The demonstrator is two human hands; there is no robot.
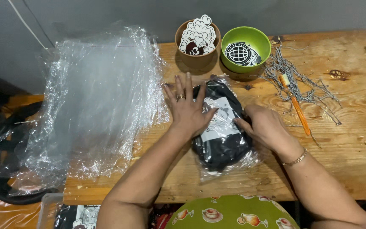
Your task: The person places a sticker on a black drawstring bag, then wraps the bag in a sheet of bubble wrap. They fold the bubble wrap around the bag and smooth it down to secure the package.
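item: black folded garment [221, 146] with a white printed panel, sealed in a clear plastic bag [229, 163], lying on the wooden table [352, 144] just in front of the person, near the table's middle. left hand [188, 111]: laid flat with fingers spread on the upper left part of the package, pressing down, ring on one finger; grip released, nothing enclosed. right hand [265, 127]: resting on the package's right edge, fingers curled down against the plastic at the white panel; whether it pinches the film or only presses cannot be told; a thin bracelet [296, 159] sits at the wrist. surroundings: a stack of crumpled clear plastic bags [94, 106] to the left, covering the table's left end and hanging over its edge, its near edge touching the left hand's side of the package. brown bowl [197, 44] at the table's back edge, holding white and dark stickers; green bowl [245, 48] just beside it on the right, holding round black-and-white stickers. a tangle of metal ball chains [289, 72] to the right of the green bowl, with an orange-handled tool [298, 111] lying across it. a green patterned surface with cups and pears [234, 214] shows at the bottom edge, below the table.
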